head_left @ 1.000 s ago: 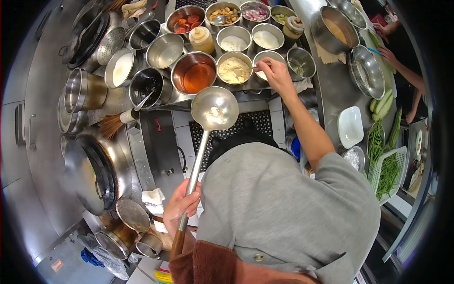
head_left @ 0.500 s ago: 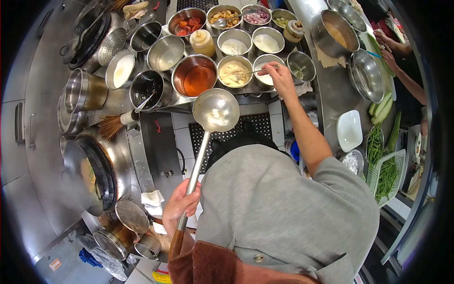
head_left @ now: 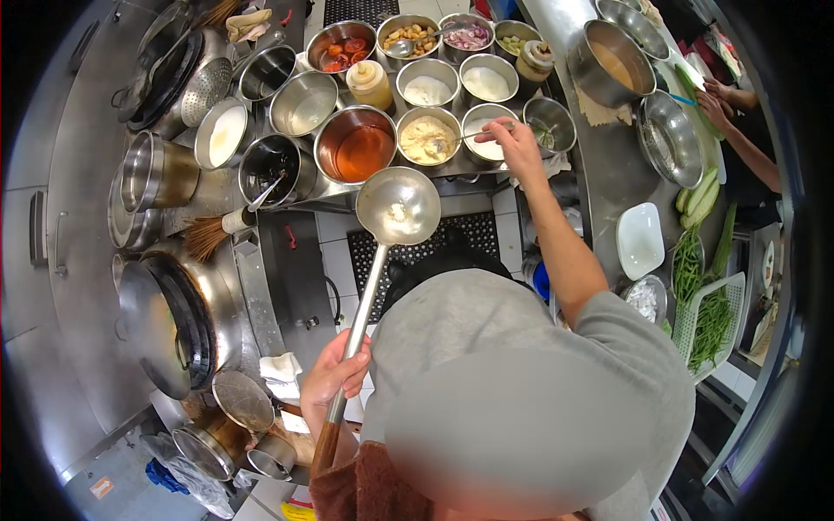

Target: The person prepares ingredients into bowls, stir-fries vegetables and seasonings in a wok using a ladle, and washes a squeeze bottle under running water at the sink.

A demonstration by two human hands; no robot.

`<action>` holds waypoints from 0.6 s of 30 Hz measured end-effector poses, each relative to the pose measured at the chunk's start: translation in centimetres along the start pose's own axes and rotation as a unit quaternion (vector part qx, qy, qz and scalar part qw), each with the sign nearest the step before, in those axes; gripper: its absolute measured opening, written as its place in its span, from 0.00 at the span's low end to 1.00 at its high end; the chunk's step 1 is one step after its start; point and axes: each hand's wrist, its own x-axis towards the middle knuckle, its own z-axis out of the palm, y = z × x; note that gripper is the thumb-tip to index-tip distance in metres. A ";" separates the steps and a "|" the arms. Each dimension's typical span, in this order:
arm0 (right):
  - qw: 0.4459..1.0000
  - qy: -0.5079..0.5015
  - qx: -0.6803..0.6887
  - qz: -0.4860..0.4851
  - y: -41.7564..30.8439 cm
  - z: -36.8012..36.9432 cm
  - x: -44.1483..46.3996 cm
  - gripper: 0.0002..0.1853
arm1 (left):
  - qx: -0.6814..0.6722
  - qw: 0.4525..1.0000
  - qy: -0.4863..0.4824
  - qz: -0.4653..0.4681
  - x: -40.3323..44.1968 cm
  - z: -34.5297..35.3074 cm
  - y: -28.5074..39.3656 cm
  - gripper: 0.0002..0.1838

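Observation:
My left hand [head_left: 337, 369] is wrapped around the long handle of a large metal ladle [head_left: 373, 271]. The ladle's bowl, with a small clump of pale powder in it, hangs in front of the row of metal pots. In my right hand [head_left: 516, 149] a thin-handled spoon [head_left: 474, 135] is pinched, its tip sunk in pale yellow powder [head_left: 424, 141] in a round metal pot. Beside that pot, a pot of white seasoning [head_left: 483, 149] lies partly under my right hand. A pot of reddish-orange liquid [head_left: 363, 154] stands to the left of the powder.
At left a wok [head_left: 149, 326] sits on the stove, with a bamboo brush [head_left: 207, 236] nearby. A squeeze bottle [head_left: 369, 85] stands among several pots. On the right counter are a white dish [head_left: 640, 240] and a basket of green beans [head_left: 714, 326]. A co-worker's hands [head_left: 717, 108] hold greens.
Steam over the wok has thinned. The view has shifted slightly, and a blurred patch now covers part of my shirt. Both hands keep their grips, the spoon still in the yellow powder.

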 end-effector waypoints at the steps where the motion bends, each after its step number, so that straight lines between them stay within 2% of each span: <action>1: 1.000 -0.002 -0.001 -0.001 -0.3 -0.5 -0.1 0.16 | 0.000 1.000 0.000 0.000 0.0 0.1 0.0 0.11; 3: 0.999 -0.011 0.024 0.042 -1.5 -1.7 -0.4 0.16 | 0.001 1.000 0.003 -0.002 0.0 0.2 -0.1 0.12; 8: 0.993 -0.053 0.090 0.055 -7.1 -3.4 -2.3 0.13 | 0.003 1.000 0.006 -0.014 0.5 0.6 0.2 0.12; 10: 0.991 -0.085 0.102 0.019 -9.0 -3.0 -2.9 0.13 | 0.008 1.000 -0.010 -0.007 0.7 0.9 0.3 0.12; 11: 0.997 -0.074 0.028 -0.010 -9.5 -2.3 -3.2 0.13 | 0.006 1.000 -0.012 -0.009 0.8 1.0 0.4 0.12; 12: 0.996 -0.079 0.028 -0.009 -9.3 -2.2 -2.8 0.13 | 0.002 1.000 -0.009 -0.008 0.8 1.1 0.3 0.12; 14: 0.997 -0.024 -0.065 -0.044 -8.5 -2.1 -0.7 0.15 | 0.004 1.000 -0.020 -0.003 0.9 1.3 0.4 0.11; 16: 0.997 -0.029 -0.059 -0.043 -6.7 -1.2 2.0 0.15 | -0.005 1.000 -0.021 0.003 0.6 1.5 0.3 0.11; 18: 0.962 -0.137 -0.230 -0.052 -3.9 0.3 4.4 0.19 | -0.017 1.000 -0.019 0.015 -0.3 1.6 0.1 0.11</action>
